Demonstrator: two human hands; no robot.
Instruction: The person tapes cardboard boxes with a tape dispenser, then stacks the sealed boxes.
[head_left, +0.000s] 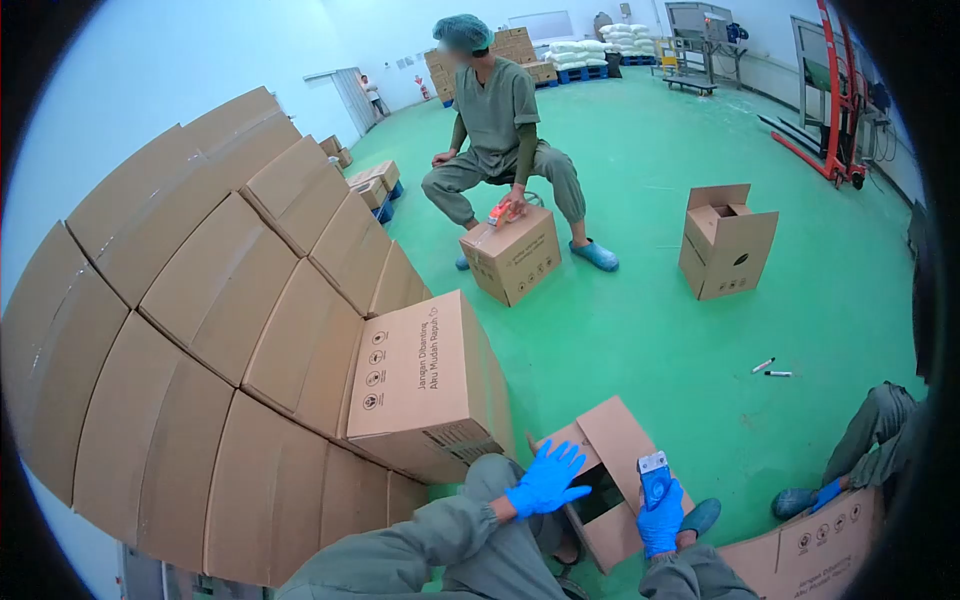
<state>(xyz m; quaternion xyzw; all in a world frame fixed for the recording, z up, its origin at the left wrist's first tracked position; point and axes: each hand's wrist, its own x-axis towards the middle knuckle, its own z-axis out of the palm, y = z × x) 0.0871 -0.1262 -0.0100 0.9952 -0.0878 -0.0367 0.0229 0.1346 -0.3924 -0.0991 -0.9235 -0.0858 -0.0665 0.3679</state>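
An open cardboard box (610,545) stands on the floor between my knees, one flap raised and a dark gap showing inside. My left hand (546,482), in a blue glove, is spread over the box's left side with nothing in it. My right hand (660,522), also gloved in blue, grips a blue tape dispenser (655,480) with a pale, metal-looking head. It is held upright beside the raised flap (624,440) on the right. The palm side of the right hand is hidden.
Stacked cardboard boxes (180,400) rise on the left, one printed box (415,370) jutting out. A seated co-worker (495,120) holds an orange tape dispenser (500,214) on a box (515,255). An open carton (728,250), two markers (777,374) and another person's leg (870,435) are to the right.
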